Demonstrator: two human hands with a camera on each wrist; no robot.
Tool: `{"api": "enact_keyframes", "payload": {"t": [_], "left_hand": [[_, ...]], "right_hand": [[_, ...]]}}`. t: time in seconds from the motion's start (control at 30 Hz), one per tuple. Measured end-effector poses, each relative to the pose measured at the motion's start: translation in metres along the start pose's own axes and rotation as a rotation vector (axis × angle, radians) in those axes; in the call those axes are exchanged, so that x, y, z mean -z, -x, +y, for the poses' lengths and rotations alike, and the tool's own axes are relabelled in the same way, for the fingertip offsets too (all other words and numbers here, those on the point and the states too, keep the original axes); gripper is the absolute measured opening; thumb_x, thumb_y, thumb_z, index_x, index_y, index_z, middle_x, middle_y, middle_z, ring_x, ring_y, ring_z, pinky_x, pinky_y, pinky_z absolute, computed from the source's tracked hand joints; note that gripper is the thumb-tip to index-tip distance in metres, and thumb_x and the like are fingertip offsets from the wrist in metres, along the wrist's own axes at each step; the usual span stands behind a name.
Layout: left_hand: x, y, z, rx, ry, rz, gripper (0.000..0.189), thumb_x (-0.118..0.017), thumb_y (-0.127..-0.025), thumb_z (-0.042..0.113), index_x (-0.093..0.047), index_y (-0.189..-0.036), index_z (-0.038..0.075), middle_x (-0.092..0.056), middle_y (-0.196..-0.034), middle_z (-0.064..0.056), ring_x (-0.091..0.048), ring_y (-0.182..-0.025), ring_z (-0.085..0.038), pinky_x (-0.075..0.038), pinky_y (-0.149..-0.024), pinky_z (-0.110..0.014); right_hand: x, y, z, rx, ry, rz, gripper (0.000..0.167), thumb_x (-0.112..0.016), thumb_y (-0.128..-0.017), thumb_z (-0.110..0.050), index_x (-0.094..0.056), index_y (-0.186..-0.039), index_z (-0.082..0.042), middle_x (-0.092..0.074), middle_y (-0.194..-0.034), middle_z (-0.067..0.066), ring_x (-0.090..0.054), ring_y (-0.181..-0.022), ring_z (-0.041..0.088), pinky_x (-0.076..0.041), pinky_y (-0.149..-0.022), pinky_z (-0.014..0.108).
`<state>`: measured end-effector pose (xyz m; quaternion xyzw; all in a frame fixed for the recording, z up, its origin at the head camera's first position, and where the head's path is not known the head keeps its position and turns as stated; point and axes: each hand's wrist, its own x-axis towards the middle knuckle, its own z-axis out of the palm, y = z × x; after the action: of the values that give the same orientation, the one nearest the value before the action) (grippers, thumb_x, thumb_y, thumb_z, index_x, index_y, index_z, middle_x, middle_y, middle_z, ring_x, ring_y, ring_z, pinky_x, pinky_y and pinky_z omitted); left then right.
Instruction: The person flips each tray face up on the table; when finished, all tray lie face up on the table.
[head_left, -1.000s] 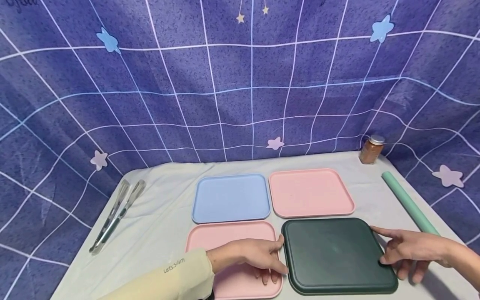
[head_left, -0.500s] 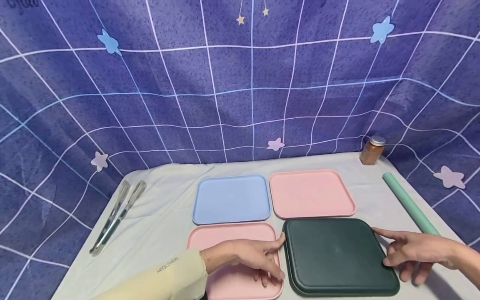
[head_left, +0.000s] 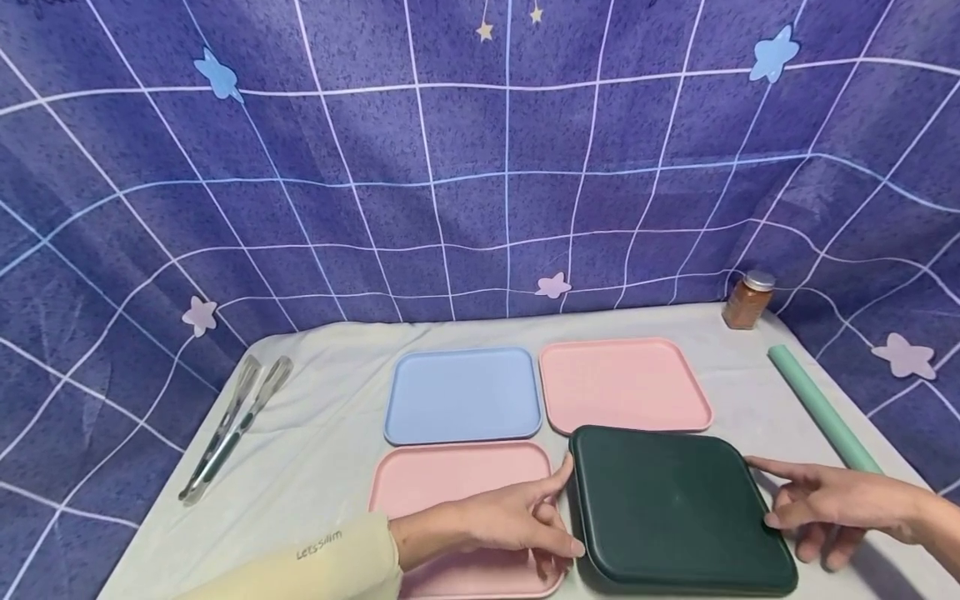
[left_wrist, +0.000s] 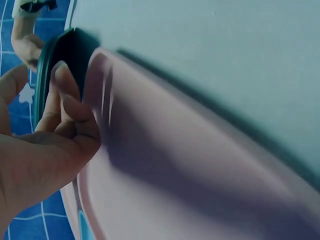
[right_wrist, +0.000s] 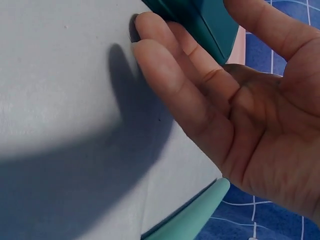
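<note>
A dark green rectangular tray sits at the front right of the table, flat face up and its left side tilted upward. My left hand grips that raised edge, thumb outside and fingertips at the underside, as the left wrist view shows. On the opposite edge, my right hand touches with thumb and index finger. Its other fingers stretch loosely beside the tray, low over the cloth. Under my left hand lies a pink tray, partly hidden by the hand and sleeve.
Behind stand a blue tray and another pink tray, side by side. Metal tongs lie at the left, a mint-green roll at the right. A spice jar stands at the back right before a purple curtain.
The dark green tray's left side has risen with my left hand, turning the tray a little. My right hand has stayed nearly still at its edge.
</note>
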<state>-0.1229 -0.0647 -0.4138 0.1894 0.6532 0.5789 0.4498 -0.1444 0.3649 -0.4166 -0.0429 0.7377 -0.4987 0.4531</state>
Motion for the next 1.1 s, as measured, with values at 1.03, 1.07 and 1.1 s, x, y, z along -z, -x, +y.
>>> {"api": "enact_keyframes", "payload": {"t": [1.03, 1.07, 1.1], "left_hand": [[-0.026, 0.017, 0.078, -0.123, -0.114, 0.261, 0.110, -0.076, -0.088, 0.022, 0.006, -0.158, 0.043, -0.064, -0.063, -0.004, -0.058, -0.050, -0.015, -0.046, -0.053, -0.026], [-0.027, 0.017, 0.080, -0.123, -0.115, 0.268, 0.111, -0.076, -0.087, 0.021, 0.006, -0.158, 0.043, -0.063, -0.063, -0.004, -0.058, -0.050, -0.015, -0.046, -0.053, -0.026], [-0.028, 0.017, 0.082, -0.125, -0.115, 0.273, 0.111, -0.076, -0.087, 0.020, 0.006, -0.158, 0.043, -0.063, -0.062, -0.004, -0.058, -0.050, -0.015, -0.047, -0.052, -0.026]], "right_hand": [[-0.020, -0.018, 0.003, 0.190, -0.205, -0.091, 0.084, -0.045, -0.106, -0.014, 0.022, -0.152, 0.007, -0.062, -0.113, 0.015, -0.071, -0.092, 0.025, -0.061, -0.072, 0.039], [-0.022, -0.018, 0.003, 0.192, -0.218, -0.098, 0.084, -0.045, -0.106, -0.014, 0.023, -0.152, 0.006, -0.062, -0.114, 0.014, -0.071, -0.093, 0.025, -0.061, -0.072, 0.039], [-0.023, -0.018, 0.003, 0.192, -0.229, -0.101, 0.084, -0.044, -0.106, -0.013, 0.024, -0.152, 0.006, -0.061, -0.114, 0.014, -0.071, -0.093, 0.024, -0.061, -0.073, 0.038]]}}
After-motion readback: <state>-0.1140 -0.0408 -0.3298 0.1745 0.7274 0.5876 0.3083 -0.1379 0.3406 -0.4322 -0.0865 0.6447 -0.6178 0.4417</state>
